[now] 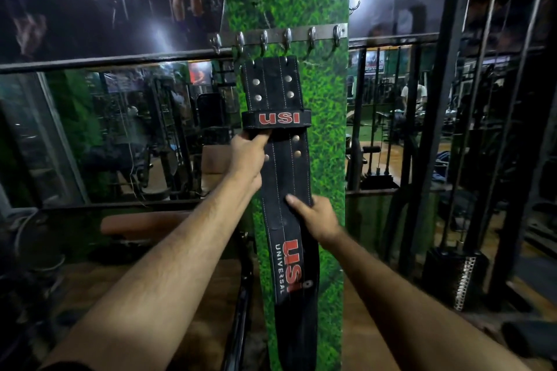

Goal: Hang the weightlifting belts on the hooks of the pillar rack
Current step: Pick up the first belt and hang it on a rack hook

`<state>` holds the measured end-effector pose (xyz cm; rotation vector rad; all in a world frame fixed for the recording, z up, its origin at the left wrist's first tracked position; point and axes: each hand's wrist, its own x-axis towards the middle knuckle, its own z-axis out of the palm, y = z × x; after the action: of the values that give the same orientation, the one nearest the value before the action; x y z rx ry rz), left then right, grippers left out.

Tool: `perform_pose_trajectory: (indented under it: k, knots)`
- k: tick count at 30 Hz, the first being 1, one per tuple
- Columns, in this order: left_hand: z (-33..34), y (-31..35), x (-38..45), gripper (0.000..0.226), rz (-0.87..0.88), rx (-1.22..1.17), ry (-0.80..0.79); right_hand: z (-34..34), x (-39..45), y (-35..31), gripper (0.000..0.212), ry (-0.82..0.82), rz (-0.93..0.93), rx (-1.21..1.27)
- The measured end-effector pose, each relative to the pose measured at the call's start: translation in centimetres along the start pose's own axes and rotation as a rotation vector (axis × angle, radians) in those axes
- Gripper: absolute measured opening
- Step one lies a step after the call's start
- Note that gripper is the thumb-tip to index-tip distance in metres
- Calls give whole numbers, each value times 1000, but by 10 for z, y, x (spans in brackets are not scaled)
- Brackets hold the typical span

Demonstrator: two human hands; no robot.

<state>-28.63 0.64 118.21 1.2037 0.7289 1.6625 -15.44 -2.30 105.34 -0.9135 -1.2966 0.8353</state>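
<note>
Item: black leather weightlifting belt (278,159), red "USI" lettering, double rows of rivets and white stitching. Position: upright against the grass-patterned pillar (325,129), its top end just below the steel hook rail (301,36), under the third and fourth hooks from the left. Whether the top is caught on a hook cannot be told; the upper edge appears to sit slightly below the hook tips.

Left hand (248,156): grasps the belt's left edge just under the keeper loop (277,119) marked "USI", fingers tucked behind the strap.

Right hand (316,217): grasps the belt lower down on its right edge, thumb across the front, fingers curled behind.

Hooks (287,37): six in a row on the rail, all apparently bare.

Step in hand, as judged: seating the belt's top end on a hook. Recommended handling: lift with the left hand while the right keeps the long lower tail steady and flat to the pillar; bring the top opening squarely over one hook tip, then lower until the weight settles. Release the lower hand first, the upper only once the belt hangs without slipping.

Surroundings: dark railings (120,59), mirrors and gym machines at left and right.
</note>
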Motion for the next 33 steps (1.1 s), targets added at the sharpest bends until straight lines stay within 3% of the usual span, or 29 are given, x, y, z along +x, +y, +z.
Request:
perform_pose_trajectory:
  k: [4,7,11,13,21,24,26,28,33]
  knots:
    - [-9,-5,-3,18,-4,30,3,-15,-23,35,25,-98,217,-186]
    - [-21,-2,2,27,-21,2,36,-21,-22,25,43,-173,320,-329]
    - [-24,-9,-5,16,-74,-3,71,-1,15,-46,25,-125,42,-82]
    - [-23,-9,-2,16,-95,-15,86,6,26,-65,21,-178,-28,-15]
    - [-26,-20,-15,7,-44,56,-81,-11,-22,21,6,-236,236,-187]
    - [-32,-30,-26,4,-60,64,-102,-19,-31,30,13,-319,366,-341]
    - [-36,-29,-25,6,-71,49,-96,-25,-36,45,30,-389,432,-592]
    - [-43,-26,-18,4,-66,61,-56,-27,-42,52,43,-379,444,-682]
    - [-59,-28,-13,7,-78,6,-110,-16,-33,16,27,-311,393,-399]
